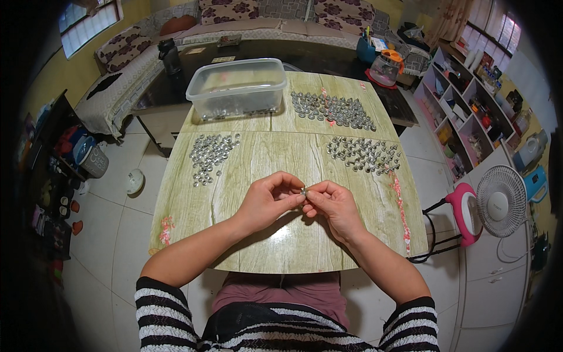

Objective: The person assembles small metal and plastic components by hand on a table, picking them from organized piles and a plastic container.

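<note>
My left hand (271, 198) and my right hand (333, 206) meet over the middle of the wooden-patterned table (252, 234). Between their fingertips they pinch a small shiny metal piece (304, 191), too small and too covered to name exactly. To the left lies a loose group of small round silvery metal caps (211, 156). On the right are several small metal pieces with upright pins (363, 155). Beyond those, closely set rows of similar pinned metal pieces (332, 110) stand near the far right part of the table.
A clear plastic box (237, 91) stands at the table's far left, with some small pieces visible low inside. Behind is a dark table (316, 56) bearing a pitcher with an orange lid (387, 66). A pink-backed chair (464, 215) and a fan (501, 201) are at the right.
</note>
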{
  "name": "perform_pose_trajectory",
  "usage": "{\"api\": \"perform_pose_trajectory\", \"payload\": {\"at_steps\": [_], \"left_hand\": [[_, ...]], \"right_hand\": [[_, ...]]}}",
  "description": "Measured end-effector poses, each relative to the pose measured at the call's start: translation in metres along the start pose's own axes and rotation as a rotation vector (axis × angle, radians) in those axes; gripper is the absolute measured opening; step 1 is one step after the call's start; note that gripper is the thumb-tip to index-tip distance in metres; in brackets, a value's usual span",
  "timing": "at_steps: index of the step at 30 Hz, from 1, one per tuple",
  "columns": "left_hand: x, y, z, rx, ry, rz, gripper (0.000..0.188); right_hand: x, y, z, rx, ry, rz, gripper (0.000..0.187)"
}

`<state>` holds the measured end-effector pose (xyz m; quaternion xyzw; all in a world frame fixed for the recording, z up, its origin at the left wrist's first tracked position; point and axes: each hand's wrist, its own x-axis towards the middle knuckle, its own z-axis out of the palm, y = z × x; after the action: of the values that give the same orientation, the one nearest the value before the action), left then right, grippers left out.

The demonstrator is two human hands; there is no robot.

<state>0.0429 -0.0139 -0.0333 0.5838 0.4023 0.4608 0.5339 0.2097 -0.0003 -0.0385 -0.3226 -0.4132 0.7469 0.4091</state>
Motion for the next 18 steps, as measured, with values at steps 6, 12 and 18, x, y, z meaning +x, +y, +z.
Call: {"api": "perform_pose_trajectory", "payload": {"at_steps": [6, 12, 18], "left_hand": [[-0.0013, -0.0021, -0.0019, -0.032, 0.014, 0.052, 0.015], [-0.0006, -0.0011, -0.002, -0.064, 0.01, 0.022, 0.015], [-0.0025, -0.0039, -0.0015, 0.047, 0.013, 0.176, 0.012]], "right_hand": [[-0.0009, -0.0016, 0.0005, 0.028, -0.014, 0.022, 0.011], [-0.0003, 0.0004, -0.0013, -0.011, -0.014, -0.013, 0.01], [-0.0003, 0.0009, 0.0, -0.013, -0.008, 0.001, 0.01]]}}
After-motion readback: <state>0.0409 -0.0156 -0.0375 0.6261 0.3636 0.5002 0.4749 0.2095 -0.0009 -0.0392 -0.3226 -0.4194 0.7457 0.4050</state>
